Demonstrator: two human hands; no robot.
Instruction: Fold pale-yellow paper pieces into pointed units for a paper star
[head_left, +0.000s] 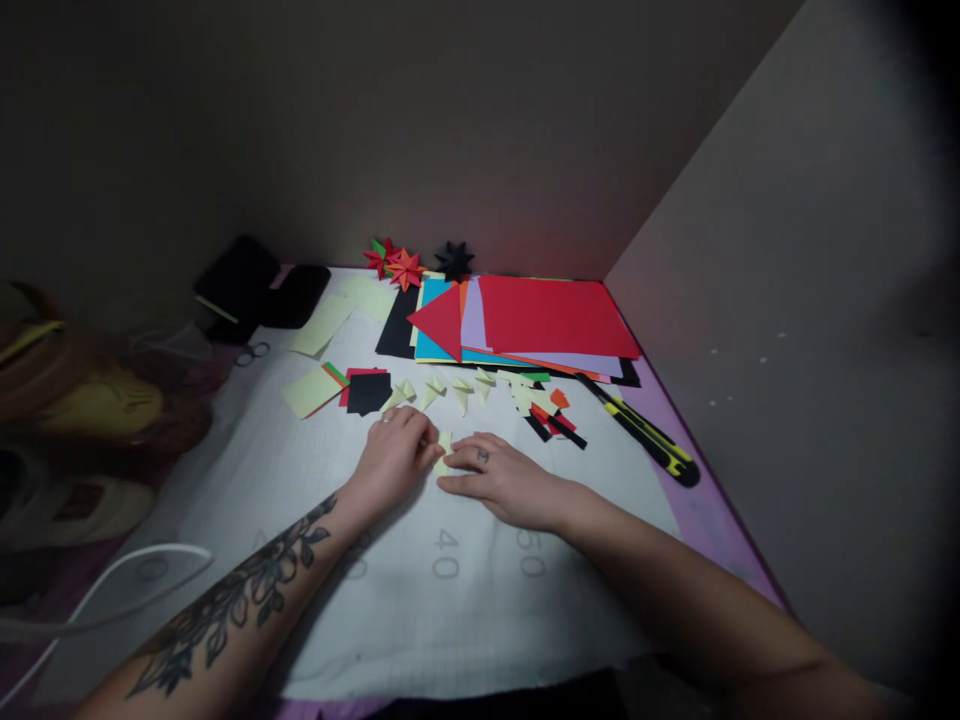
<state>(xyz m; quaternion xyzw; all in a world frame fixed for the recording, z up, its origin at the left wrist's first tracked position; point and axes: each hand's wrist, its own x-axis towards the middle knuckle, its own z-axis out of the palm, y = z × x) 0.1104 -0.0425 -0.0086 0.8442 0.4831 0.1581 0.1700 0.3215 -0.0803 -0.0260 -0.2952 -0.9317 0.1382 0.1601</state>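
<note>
Near the middle of the white mat, a small pale yellow paper piece lies between my two hands. My left hand has its fingers closed at the paper's left edge. From the other side, my right hand touches the paper with its fingertips, fingers stretched out and somewhat apart. The paper is partly hidden by the fingers. Just beyond my hands several folded pale yellow pieces stand in a row.
Coloured sheets lie at the back, with folded paper stars behind them. A yellow-black cutter lies at the right, beside paper scraps. Small squares lie left of the row. A white cable runs at the lower left.
</note>
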